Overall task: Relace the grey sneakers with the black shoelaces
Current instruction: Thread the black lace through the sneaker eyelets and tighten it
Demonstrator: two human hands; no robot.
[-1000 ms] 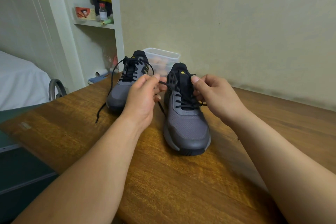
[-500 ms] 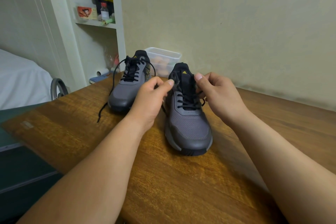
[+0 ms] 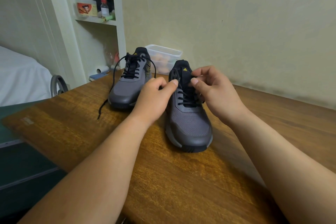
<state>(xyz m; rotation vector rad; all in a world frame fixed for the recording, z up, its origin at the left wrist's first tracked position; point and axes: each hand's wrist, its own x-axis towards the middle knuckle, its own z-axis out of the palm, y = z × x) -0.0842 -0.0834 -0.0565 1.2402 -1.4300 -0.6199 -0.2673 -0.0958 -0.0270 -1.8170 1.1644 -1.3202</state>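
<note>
On the tabletop, the far grey sneaker trails a loose black shoelace. Our left hand curls its fingers, pinching the near grey sneaker at its left top eyelets. Our right hand pinches the tongue edge opposite. Whether either pinch holds lace, we cannot tell.

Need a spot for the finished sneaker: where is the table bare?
Bare table: the front strip between the forearms, in front of the near sneaker; the right side up to the wall. Crowded: back centre, with left hand, right hand, far sneaker, trailing lace, plastic container.
</note>
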